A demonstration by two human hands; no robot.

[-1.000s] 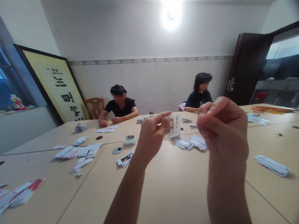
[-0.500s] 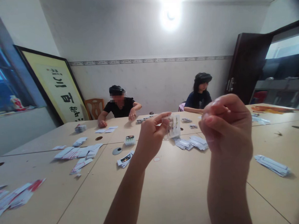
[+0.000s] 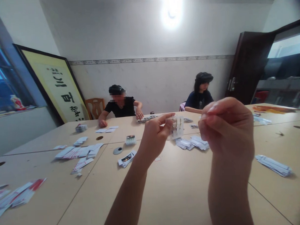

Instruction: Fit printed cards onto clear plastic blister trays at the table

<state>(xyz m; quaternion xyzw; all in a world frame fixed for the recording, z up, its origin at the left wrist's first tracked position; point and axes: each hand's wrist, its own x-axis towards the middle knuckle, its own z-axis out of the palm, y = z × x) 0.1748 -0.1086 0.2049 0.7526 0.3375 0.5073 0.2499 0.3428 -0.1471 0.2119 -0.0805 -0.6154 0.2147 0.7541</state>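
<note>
L hand (image 3: 157, 129) pinches clear case (image 3: 179, 127) btwn hands — edge-only grip may slip; R hand (image 3: 227, 130) closed, can't tell on what.

Two people (image 3: 118, 109) sit at the desk's (image 3: 178, 191) far edge, near one wooden chair (image 3: 97, 102). One left hand (image 3: 154, 134), one right hand (image 3: 230, 127) and one clear case (image 3: 177, 126) show; toward the right edge lies one slim bundle (image 3: 274, 165).

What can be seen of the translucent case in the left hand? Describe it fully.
The translucent case looks like plastic, roughly rectangular, with pale strips and small brownish details too blurred to identify. It is held roughly upright above the table, gripped by the left hand, which partly covers it.
</note>
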